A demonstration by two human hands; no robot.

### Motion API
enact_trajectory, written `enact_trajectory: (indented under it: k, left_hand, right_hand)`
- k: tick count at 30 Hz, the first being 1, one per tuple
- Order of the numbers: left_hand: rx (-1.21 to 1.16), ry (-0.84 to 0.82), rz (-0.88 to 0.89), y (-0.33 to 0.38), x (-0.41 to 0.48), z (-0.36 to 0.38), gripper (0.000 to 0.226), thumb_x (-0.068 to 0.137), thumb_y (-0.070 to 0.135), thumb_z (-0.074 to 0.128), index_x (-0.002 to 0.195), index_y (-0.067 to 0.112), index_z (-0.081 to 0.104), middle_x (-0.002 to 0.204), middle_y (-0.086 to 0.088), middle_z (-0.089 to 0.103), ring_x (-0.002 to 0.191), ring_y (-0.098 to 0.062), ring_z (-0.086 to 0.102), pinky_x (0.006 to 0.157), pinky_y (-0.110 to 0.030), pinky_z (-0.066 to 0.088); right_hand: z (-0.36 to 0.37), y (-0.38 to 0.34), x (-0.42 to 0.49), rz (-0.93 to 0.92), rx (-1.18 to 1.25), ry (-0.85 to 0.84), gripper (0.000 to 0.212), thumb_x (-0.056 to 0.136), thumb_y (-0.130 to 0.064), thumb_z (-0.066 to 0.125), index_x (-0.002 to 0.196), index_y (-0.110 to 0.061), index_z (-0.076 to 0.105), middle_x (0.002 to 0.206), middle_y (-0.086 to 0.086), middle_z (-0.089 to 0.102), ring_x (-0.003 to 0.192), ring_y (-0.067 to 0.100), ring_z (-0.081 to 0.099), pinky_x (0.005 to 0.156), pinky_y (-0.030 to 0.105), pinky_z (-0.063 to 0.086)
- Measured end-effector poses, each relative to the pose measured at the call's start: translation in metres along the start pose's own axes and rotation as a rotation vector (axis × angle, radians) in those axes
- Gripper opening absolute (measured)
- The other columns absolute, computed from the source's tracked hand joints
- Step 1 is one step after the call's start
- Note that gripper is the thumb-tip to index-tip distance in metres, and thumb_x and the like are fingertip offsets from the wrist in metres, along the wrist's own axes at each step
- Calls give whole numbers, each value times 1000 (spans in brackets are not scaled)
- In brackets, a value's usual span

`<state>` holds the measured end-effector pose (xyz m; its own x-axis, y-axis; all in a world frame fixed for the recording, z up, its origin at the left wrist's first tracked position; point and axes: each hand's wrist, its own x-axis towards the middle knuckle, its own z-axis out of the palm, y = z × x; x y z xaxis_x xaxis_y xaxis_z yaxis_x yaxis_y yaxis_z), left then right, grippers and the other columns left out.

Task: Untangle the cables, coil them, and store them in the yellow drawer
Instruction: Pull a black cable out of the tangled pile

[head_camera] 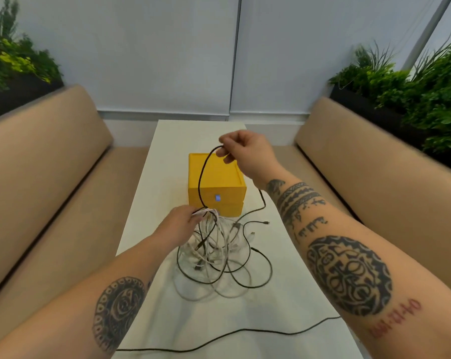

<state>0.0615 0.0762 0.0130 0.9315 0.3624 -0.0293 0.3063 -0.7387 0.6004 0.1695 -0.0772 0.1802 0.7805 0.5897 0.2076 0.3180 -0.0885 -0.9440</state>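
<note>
A tangle of black and white cables [219,257] lies on the white table [167,161] in front of the yellow drawer box [219,177]. My right hand [245,151] is raised above the box and pinches a loop of a black cable [202,174], which runs down into the tangle. My left hand [177,224] grips a bunch of white cables [211,212] at the top of the pile, lifting them slightly. The drawers look closed; a small pale tab shows on the upper front.
A long black cable [219,334] trails across the near part of the table. Beige bench seats [71,198] run along both sides. Planters with green plants [413,94] stand behind the backrests. A white wall panel lies beyond the table's far end.
</note>
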Motion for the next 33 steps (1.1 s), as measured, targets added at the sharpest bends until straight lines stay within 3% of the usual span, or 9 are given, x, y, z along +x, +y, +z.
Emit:
enact_trajectory:
  k: [3, 10, 14, 16, 19, 21, 26, 29, 33]
  left_hand:
    - [50, -12, -89, -8, -5, 9, 35, 107, 31, 39, 82, 15, 57, 84, -12, 63, 76, -26, 58, 62, -34, 37]
    - [328, -245, -121, -26, -6, 14, 28, 108, 26, 35, 102, 13, 58, 110, -10, 66, 101, -27, 60, 84, -38, 48]
    - [456, -329, -97, -23, -5, 12, 25, 107, 29, 33, 109, 15, 54, 119, -12, 61, 102, -27, 51, 81, -36, 42]
    - [455, -296, -73, -15, -3, 9, 36, 101, 43, 43, 128, 20, 52, 132, -7, 54, 119, -30, 46, 95, -39, 42]
    - [183, -193, -21, 12, -2, 1, 70, 93, 50, 57, 154, 29, 31, 154, 2, 38, 142, -26, 32, 112, -42, 34]
    - [-55, -99, 3, 32, 4, -1, 66, 96, 50, 56, 153, 28, 32, 147, 3, 44, 136, -21, 42, 106, -36, 40]
    - [-87, -59, 65, 53, 11, -1, 32, 100, 42, 54, 126, 27, 64, 114, 5, 64, 108, -18, 60, 85, -32, 47]
    - [-152, 35, 38, 55, 9, -1, 21, 101, 37, 54, 106, 24, 68, 106, 7, 67, 95, -18, 62, 78, -32, 48]
    - [-807, 186, -119, 65, 11, -7, 20, 103, 32, 47, 100, 17, 59, 90, -7, 74, 78, -37, 68, 77, -52, 60]
  right_hand:
    - [-11, -14, 6, -19, 192, 137, 13, 102, -10, 53, 98, -14, 65, 76, 4, 71, 61, 9, 62, 67, 23, 55]
    - [-47, -44, 18, -116, 456, 394, 14, 103, -13, 50, 103, -13, 65, 77, 6, 70, 50, 6, 51, 45, 15, 38]
    - [-52, -43, 16, -121, 392, 356, 13, 103, -16, 53, 105, -14, 66, 78, 5, 72, 47, 7, 42, 45, 18, 36]
    - [-46, -37, 13, -95, 287, 261, 15, 102, -17, 54, 108, -11, 67, 79, 6, 73, 46, 7, 39, 44, 18, 36]
    - [-34, -28, 7, -98, 208, 185, 18, 102, -16, 54, 112, -8, 66, 82, 7, 73, 46, 1, 47, 47, 16, 38]
    - [-29, -27, 5, -104, 213, 147, 18, 102, -16, 54, 113, -8, 66, 84, 9, 72, 46, -2, 49, 48, 15, 37]
    - [-29, -32, 1, -147, 292, 76, 14, 102, -15, 54, 107, -13, 67, 79, 6, 73, 49, 8, 41, 46, 18, 35]
    - [-33, -32, -3, -173, 337, 50, 13, 102, -15, 54, 106, -14, 66, 79, 5, 73, 53, 12, 40, 46, 19, 36]
    - [-36, -23, -6, -164, 304, 20, 13, 102, -14, 53, 104, -14, 67, 80, 5, 72, 52, 11, 43, 47, 19, 38]
